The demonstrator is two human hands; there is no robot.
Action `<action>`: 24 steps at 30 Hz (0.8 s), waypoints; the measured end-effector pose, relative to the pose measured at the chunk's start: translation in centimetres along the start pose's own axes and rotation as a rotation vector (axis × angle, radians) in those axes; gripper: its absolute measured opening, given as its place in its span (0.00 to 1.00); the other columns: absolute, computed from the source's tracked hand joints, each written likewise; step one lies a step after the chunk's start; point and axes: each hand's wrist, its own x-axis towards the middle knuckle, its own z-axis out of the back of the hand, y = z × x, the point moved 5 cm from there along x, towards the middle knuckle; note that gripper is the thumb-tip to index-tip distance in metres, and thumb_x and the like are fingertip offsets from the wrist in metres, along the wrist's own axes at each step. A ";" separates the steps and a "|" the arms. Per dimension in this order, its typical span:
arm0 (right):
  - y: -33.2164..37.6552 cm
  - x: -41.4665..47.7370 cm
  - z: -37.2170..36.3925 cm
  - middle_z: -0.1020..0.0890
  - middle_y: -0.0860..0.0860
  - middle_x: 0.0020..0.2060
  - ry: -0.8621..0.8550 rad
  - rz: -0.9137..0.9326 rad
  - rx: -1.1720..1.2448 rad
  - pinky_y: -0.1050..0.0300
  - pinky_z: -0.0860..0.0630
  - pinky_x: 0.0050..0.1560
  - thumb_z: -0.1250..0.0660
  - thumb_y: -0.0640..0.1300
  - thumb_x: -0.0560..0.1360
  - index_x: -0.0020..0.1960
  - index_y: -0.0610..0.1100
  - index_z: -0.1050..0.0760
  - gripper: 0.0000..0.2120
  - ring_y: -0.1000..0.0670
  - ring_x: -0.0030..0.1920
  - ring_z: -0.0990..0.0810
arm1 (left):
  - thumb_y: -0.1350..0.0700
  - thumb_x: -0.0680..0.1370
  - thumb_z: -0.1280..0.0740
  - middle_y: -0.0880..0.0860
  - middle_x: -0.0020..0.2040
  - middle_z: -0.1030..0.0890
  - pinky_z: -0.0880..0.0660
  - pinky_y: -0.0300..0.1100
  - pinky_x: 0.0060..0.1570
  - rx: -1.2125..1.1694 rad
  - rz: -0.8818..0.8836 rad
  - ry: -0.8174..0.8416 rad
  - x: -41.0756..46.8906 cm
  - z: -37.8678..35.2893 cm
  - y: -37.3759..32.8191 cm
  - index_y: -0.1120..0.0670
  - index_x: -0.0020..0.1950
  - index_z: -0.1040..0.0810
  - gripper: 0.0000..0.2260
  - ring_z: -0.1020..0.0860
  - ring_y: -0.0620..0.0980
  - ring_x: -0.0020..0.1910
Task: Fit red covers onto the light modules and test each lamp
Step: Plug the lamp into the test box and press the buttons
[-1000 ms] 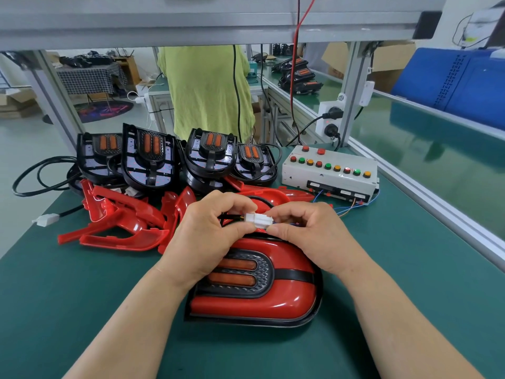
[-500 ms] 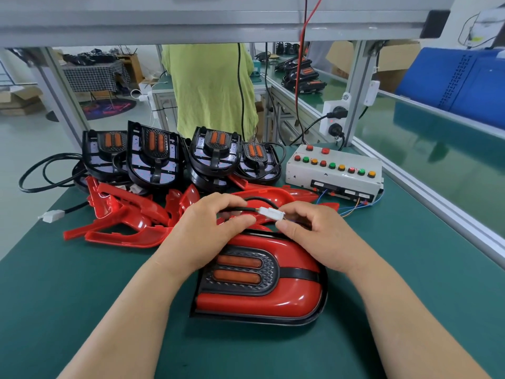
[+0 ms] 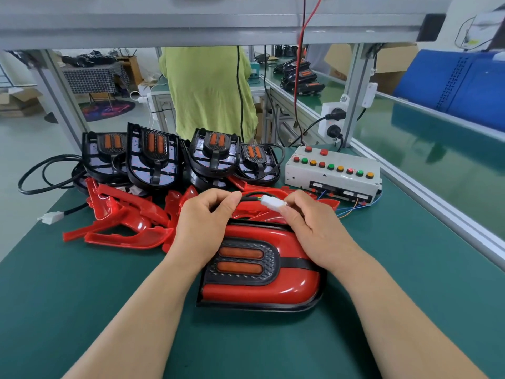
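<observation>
Here, right hand (image 3: 314,231) pinching white connector (image 3: 273,202)

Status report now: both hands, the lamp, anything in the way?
Left hand pinches black cable; right hand grips white connector. Covered lamp lies on the table. Loose red covers lie close behind it.

Single head-worn view, looking forward and down at a green bench (image 3: 82,310).
The wide-angle camera sits close over the person's forearms, which enter from the bottom edge; the left hand (image 3: 202,222) and right hand (image 3: 314,231) meet near frame centre. A grey beam (image 3: 218,26) spans the top, with the workshop beyond.
</observation>
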 end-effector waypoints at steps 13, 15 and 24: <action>-1.3 1.0 1.8 0.21 0.62 0.41 -0.277 -0.094 0.037 0.73 0.32 0.44 0.38 0.52 0.82 0.51 0.52 0.23 0.07 0.65 0.43 0.24 | 0.51 0.78 0.30 0.40 0.33 0.20 0.23 0.38 0.46 -0.190 0.104 -0.033 1.2 0.2 1.4 0.49 0.46 0.16 0.04 0.23 0.36 0.35; -1.5 1.3 2.8 0.21 0.59 0.44 -0.372 -0.125 -0.008 0.64 0.29 0.49 0.39 0.51 0.82 0.54 0.51 0.23 0.08 0.62 0.45 0.24 | 0.52 0.78 0.30 0.42 0.34 0.19 0.21 0.45 0.51 -0.214 0.133 -0.037 1.1 0.3 1.7 0.48 0.46 0.16 0.04 0.22 0.39 0.37; -4.8 6.4 4.9 0.26 0.42 0.67 -0.152 -0.238 -0.395 0.47 0.35 0.67 0.40 0.46 0.81 0.69 0.41 0.28 0.18 0.40 0.67 0.31 | 0.52 0.79 0.31 0.42 0.34 0.20 0.23 0.40 0.46 -0.247 0.150 -0.048 1.2 0.0 2.0 0.44 0.42 0.16 0.07 0.23 0.38 0.36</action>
